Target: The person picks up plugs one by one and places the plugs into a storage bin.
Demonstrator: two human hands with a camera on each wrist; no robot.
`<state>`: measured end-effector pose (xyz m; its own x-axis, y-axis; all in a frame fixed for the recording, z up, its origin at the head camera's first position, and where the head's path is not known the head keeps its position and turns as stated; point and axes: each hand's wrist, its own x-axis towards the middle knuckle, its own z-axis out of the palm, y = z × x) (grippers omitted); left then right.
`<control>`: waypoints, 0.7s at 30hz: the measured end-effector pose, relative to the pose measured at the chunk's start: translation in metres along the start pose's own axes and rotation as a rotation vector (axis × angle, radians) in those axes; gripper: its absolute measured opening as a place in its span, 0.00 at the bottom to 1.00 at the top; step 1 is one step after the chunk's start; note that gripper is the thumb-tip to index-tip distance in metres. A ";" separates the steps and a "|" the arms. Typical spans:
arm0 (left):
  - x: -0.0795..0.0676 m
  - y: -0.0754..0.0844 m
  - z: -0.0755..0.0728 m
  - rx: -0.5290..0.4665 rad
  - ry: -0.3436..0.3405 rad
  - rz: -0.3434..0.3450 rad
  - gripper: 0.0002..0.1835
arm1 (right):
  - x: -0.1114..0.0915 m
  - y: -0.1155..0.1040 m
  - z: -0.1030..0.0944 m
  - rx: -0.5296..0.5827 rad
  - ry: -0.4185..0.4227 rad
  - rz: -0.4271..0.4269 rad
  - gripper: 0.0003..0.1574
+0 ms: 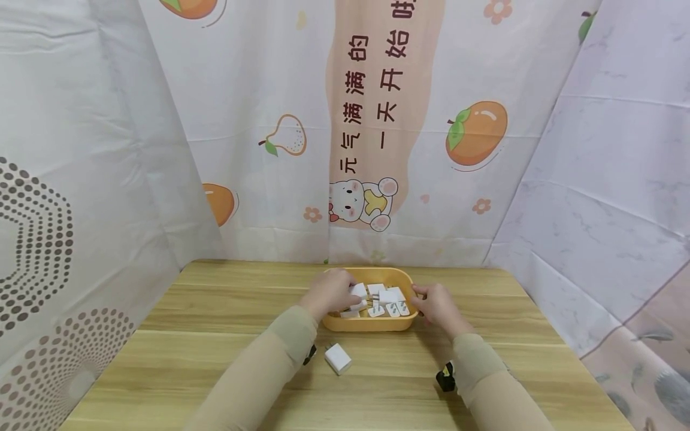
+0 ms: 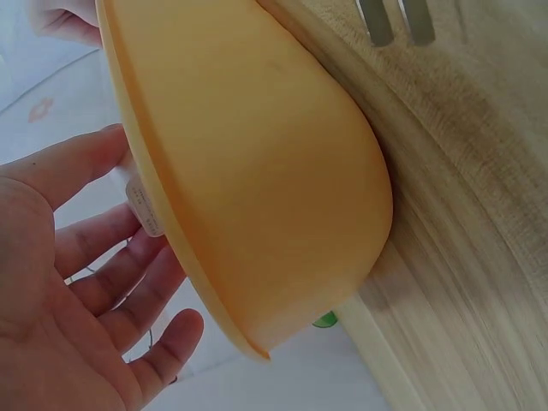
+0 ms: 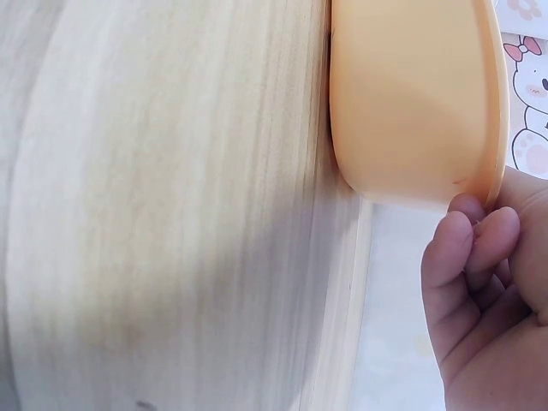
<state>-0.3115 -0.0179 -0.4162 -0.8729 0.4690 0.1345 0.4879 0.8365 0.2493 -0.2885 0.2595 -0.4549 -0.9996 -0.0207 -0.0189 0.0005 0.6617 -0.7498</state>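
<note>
A yellow plastic basket (image 1: 369, 325) stands toward the back of the table, with several white plug chargers (image 1: 389, 297) piled inside. My left hand (image 1: 333, 290) reaches over its left end. Between that hand's thumb and fingers is a white charger (image 2: 144, 205), partly hidden behind the basket rim in the left wrist view. At the opposite end, my right hand (image 1: 438, 306) pinches the basket's rim, its fingers curled close together in the right wrist view. One more white charger (image 1: 338, 358) lies on the wood in front of the basket, prongs pointing away from me.
The wood-grain table (image 1: 237, 353) ends at a back edge just behind the basket. A printed curtain (image 1: 280, 197) hangs behind it, and more cloth hangs at the left and right. Black wrist devices (image 1: 446, 377) show at both cuffs.
</note>
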 end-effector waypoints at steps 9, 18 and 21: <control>0.002 0.003 0.002 0.074 -0.018 0.013 0.14 | 0.000 0.000 0.001 -0.019 0.004 -0.015 0.28; 0.006 0.005 0.009 0.089 -0.030 -0.004 0.12 | 0.000 -0.001 0.000 -0.022 0.004 -0.005 0.29; 0.006 0.006 0.011 0.080 -0.045 -0.016 0.12 | 0.000 -0.001 0.000 -0.034 0.003 -0.011 0.28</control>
<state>-0.3140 -0.0067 -0.4239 -0.8805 0.4661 0.0869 0.4741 0.8632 0.1738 -0.2883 0.2588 -0.4543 -0.9996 -0.0258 -0.0093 -0.0110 0.6866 -0.7269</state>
